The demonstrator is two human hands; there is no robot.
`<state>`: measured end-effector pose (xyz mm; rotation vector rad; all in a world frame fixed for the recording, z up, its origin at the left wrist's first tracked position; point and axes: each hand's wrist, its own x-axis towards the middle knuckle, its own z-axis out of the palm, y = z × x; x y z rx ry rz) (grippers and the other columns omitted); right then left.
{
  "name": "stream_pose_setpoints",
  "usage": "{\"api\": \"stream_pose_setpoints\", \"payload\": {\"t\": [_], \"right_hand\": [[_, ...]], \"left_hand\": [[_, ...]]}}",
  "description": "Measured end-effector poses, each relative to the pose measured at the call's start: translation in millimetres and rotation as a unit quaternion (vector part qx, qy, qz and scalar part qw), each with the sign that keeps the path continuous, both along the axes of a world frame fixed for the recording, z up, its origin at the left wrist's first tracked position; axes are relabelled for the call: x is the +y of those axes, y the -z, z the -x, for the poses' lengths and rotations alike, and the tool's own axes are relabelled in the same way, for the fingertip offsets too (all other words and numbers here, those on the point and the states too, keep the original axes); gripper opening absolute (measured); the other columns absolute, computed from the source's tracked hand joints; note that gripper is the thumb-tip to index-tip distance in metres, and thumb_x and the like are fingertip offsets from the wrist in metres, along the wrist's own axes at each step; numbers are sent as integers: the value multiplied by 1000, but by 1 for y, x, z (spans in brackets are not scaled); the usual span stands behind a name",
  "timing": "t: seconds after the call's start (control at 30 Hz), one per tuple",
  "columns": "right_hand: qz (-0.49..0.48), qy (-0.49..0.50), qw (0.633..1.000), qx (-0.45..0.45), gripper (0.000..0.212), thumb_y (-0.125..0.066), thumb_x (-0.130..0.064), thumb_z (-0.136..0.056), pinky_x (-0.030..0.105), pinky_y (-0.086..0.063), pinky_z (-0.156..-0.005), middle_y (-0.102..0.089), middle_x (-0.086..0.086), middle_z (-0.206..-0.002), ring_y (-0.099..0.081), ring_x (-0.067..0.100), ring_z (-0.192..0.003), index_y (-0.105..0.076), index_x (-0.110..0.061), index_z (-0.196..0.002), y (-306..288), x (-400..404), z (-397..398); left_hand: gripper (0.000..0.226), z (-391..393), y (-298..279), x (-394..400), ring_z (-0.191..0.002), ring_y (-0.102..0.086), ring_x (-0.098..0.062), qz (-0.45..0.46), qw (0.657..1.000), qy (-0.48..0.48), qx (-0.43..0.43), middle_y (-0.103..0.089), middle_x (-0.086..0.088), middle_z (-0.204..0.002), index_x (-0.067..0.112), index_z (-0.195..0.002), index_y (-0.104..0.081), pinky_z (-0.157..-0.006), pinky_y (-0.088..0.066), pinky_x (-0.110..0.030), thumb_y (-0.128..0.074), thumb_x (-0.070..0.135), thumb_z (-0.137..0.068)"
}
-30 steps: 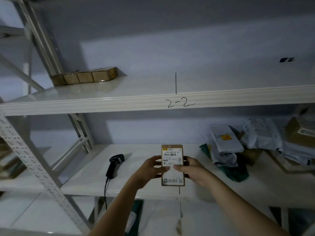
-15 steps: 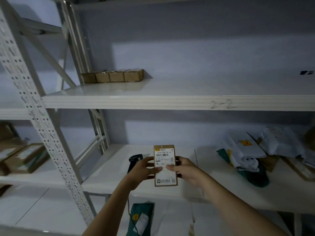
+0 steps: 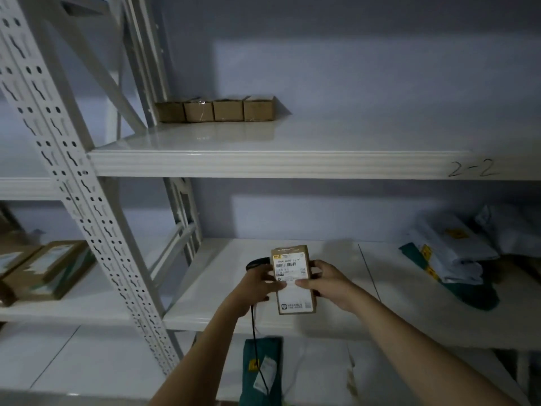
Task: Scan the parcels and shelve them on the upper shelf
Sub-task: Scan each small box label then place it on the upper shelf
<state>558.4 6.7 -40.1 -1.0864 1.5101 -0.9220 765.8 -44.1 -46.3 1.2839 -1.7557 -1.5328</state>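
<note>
We hold a small cardboard parcel in front of the lower shelf, with its labelled face turned up toward us. Its long axis runs away from us, near end low and far end raised, tilted a little so the far end leans left. The printed label reads upright from our side, with the barcode on the far half and a white panel on the near half.

Our left hand grips the parcel's left edge, thumb laid across the label. Our right hand grips the right edge, thumb meeting the left one near the middle of the label and fingers curled behind the box.

Just behind the left hand, a dark scanner lies on the lower shelf, mostly hidden, and its cable hangs down over the shelf edge. The upper shelf, marked "2-2" at its right end, carries a row of four brown boxes at its back left, side by side and touching. To the right on the lower shelf lies a heap of soft mailer bags.
</note>
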Motion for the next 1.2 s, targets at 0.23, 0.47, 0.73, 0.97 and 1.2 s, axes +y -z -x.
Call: {"api": "stream_pose_setpoints", "payload": {"t": [0.23,0.47,0.73,0.97,1.2], "right_hand": [[-29,15,997,64,58,-81,-14,-83,47,-56,-98,-67,8,-127,-66,26,-113,-49,-18,-131,23,-50,22],[-43,20,997,56,48,-79,-14,-85,42,-57,-93,-66,9,-128,-66,27,-113,-50,-16,-124,32,-114,48],[-72,11,996,51,45,-78,-11,-86,40,-57,-92,-67,10,-123,-67,24,-103,-50,-14,-121,51,-153,58],[-103,25,991,76,60,-81,-28,-84,43,-58,-93,-66,10,-128,-67,28,-111,-50,-10,-132,64,-161,56],[-133,74,988,22,45,-78,-27,-88,43,-58,-91,-69,10,-121,-68,27,-103,-55,-12,-124,62,-151,52]], "left_hand": [[23,8,37,-61,-93,-63,-31,-1,980,-155,-124,-65,-12,-104,14,-112,-69,-73,-58,-36,-65,15,-90],[20,2,62,-113,-76,-53,-26,-136,952,-234,-144,-59,-14,-93,3,-104,-66,-68,-45,-34,-65,17,-89],[37,20,84,-144,-75,-53,-27,-159,939,-198,-232,-57,-15,-94,2,-107,-56,-68,-45,-35,-68,32,-88],[46,32,95,-158,-123,-54,-32,-143,923,-72,-349,-52,-17,-137,3,-136,-45,-91,-47,-35,-56,24,-97],[45,26,120,-162,-114,-61,-30,-67,915,5,-398,-61,-15,-125,2,-129,-52,-97,-53,-35,-61,22,-90]]}}
